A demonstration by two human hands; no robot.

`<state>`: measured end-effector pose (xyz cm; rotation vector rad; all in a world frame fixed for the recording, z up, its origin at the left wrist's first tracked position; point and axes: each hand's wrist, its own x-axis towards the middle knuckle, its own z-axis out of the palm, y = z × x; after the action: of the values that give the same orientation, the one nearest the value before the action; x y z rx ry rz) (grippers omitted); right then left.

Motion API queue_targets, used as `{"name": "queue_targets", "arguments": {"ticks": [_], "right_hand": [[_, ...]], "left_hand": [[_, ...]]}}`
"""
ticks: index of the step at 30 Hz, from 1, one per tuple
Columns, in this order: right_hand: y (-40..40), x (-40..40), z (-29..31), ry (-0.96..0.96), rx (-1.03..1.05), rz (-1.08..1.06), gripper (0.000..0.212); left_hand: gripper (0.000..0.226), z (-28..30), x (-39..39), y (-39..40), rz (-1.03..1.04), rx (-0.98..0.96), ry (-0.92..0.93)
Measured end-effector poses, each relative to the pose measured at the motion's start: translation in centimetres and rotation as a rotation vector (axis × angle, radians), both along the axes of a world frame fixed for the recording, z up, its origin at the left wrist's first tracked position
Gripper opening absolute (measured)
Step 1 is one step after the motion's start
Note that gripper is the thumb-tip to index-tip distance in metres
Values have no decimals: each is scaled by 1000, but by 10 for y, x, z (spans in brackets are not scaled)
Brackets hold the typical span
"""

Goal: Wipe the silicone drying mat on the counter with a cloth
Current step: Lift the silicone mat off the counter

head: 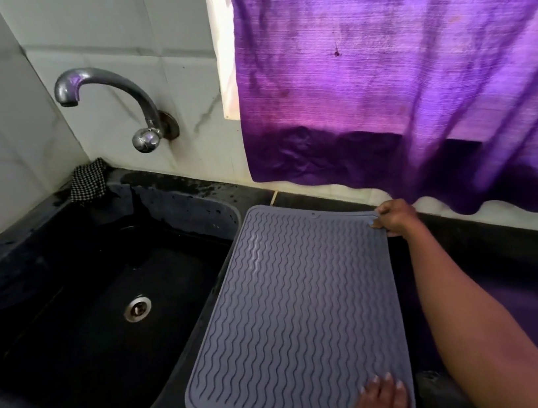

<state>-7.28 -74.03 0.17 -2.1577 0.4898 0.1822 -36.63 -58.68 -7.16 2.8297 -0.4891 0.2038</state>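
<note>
The grey silicone drying mat [296,310] with wavy ridges lies on the black counter [510,256], its left edge reaching the sink's rim. My right hand [395,217] pinches the mat's far right corner, with the arm stretched along the mat's right side. Flat on the mat's near right part rests my left hand [382,402], fingers straight. A black-and-white checked cloth [88,184] sits bunched at the sink's back left corner, away from both hands.
A black sink [82,334] with a metal drain lies left of the mat. A chrome tap [115,104] juts from the tiled wall above it. A purple curtain [396,64] hangs down to the counter behind the mat.
</note>
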Motion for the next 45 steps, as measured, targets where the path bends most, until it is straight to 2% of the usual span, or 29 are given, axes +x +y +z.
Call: {"name": "queue_targets", "arguments": {"ticks": [1,2,3,5,7,9,10,13,15,17,20,22,25,27,31,35,39,42,45], "right_hand": [[2,-3,-1,-21,-60,-11,19],[3,-7,0,-36,-132,-20,18],[5,-11,2,-44,-211,-23,25],[12,-23,8,-33,-405,0,35],[19,-39,12,-63,-560,47,44],[24,-62,8,-97,-579,67,48],[26,-79,6,-102,-564,59,49],[31,-144,-1,-49,-484,-49,47],[31,-186,-5,25,-442,-119,47],[34,-221,-3,147,-409,-106,50],[48,-263,8,306,-251,-32,51],[59,-283,13,344,-187,-13,49],[67,-302,19,397,-254,-1,43],[64,-306,20,415,-224,-32,40],[59,-305,6,331,125,-159,31],[51,-309,-1,287,288,-228,26],[55,-317,-6,262,359,-255,26],[65,-325,-16,270,327,-272,33],[69,-327,-19,244,283,-299,34]], "left_hand": [[32,-8,3,4,-40,-63,-81],[26,-10,2,8,-76,-97,-86],[29,-16,2,14,-110,-63,-236],[36,-15,0,24,-142,144,-381],[16,5,-4,35,-191,246,-253],[33,19,-6,47,-249,87,-64],[39,22,-12,60,-229,-66,-79],[43,45,-5,120,132,-362,-137],[42,60,0,162,390,-377,-37],[40,70,-1,189,599,-331,170],[54,74,0,205,735,-250,401],[61,75,6,211,762,-225,508],[51,76,19,222,780,-332,636],[35,75,24,228,754,-466,704],[23,71,22,232,722,-912,756],[15,80,19,232,735,-1125,709],[17,92,22,237,744,-1153,673],[16,89,18,241,755,-1110,715],[26,76,14,245,765,-1094,758]]}}
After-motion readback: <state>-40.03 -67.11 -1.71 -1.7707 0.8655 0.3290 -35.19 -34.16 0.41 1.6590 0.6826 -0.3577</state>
